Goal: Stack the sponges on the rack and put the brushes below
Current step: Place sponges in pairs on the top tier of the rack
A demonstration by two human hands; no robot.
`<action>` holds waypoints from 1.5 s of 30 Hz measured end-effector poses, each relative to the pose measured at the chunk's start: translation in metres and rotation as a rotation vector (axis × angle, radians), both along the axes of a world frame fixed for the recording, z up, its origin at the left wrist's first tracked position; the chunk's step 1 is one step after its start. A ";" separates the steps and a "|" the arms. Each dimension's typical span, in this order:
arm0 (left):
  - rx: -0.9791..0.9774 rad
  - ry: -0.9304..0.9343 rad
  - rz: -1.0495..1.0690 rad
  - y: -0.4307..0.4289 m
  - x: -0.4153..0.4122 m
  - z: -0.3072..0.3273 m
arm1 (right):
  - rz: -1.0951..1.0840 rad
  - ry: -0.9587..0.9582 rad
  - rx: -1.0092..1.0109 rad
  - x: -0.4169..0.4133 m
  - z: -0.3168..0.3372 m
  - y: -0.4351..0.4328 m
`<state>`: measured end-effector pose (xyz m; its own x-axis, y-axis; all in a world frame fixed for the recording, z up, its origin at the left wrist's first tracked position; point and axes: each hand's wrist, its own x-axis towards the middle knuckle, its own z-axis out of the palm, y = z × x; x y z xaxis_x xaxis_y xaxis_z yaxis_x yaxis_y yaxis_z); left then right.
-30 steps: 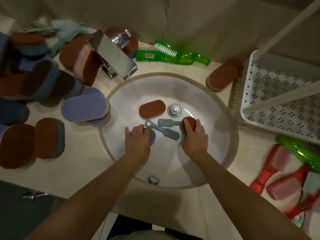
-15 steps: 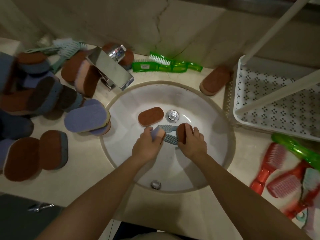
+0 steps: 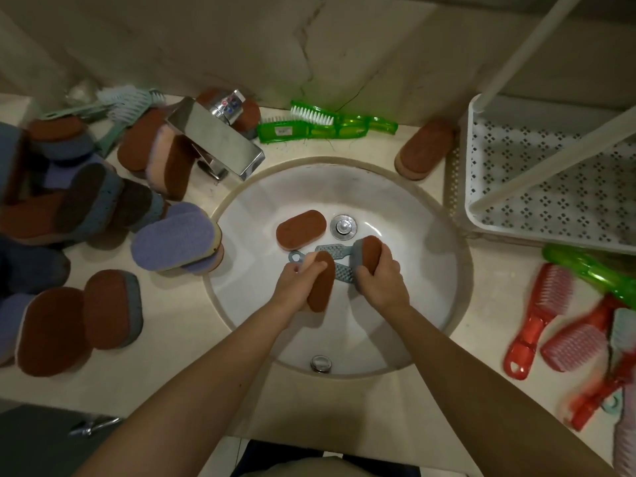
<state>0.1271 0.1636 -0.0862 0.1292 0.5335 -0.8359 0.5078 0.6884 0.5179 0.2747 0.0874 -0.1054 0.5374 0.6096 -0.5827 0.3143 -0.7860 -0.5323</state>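
Over the round white sink [image 3: 423, 304], my left hand [image 3: 296, 284] grips a brown-faced sponge [image 3: 321, 282] held on edge. My right hand [image 3: 378, 278] grips another brown sponge with a grey-blue back [image 3: 370, 251]. Under both hands lie two grey-blue brushes [image 3: 339, 261] crossed on the basin floor. A third brown sponge [image 3: 301, 229] lies flat beside the drain [image 3: 343, 226]. The white perforated rack [image 3: 550, 201] stands at the right of the sink.
Several brown, purple and blue sponges [image 3: 172, 241] are piled on the counter at left around the chrome tap [image 3: 216, 142]. Green brushes [image 3: 323, 127] lie by the wall, a brown sponge [image 3: 425, 151] next to the rack. Red and pink brushes [image 3: 537, 315] lie at right.
Both hands have closed on a sponge each and lifted them off the basin floor, turning them on edge. The brushes underneath stay where they were.
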 end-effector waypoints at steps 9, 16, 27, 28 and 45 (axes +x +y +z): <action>0.018 -0.156 0.156 0.005 0.037 0.044 | -0.452 0.586 0.178 -0.001 0.073 0.001; 0.028 -0.144 0.072 -0.020 0.071 0.085 | -0.454 0.518 0.280 0.015 0.118 -0.037; 0.208 -0.212 0.044 -0.079 0.080 0.139 | -0.304 0.433 0.374 0.028 0.181 -0.078; 0.221 -0.214 0.061 -0.087 0.082 0.145 | -0.292 0.436 0.400 0.031 0.186 -0.083; 0.601 -0.516 0.102 -0.152 0.144 0.255 | -0.188 0.380 0.754 0.104 0.291 -0.151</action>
<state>0.2709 0.0112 0.1692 0.3475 0.9040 -0.2492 0.0527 0.2465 0.9677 0.3789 -0.0636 0.1854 0.5193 0.8261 -0.2188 -0.0906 -0.2014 -0.9753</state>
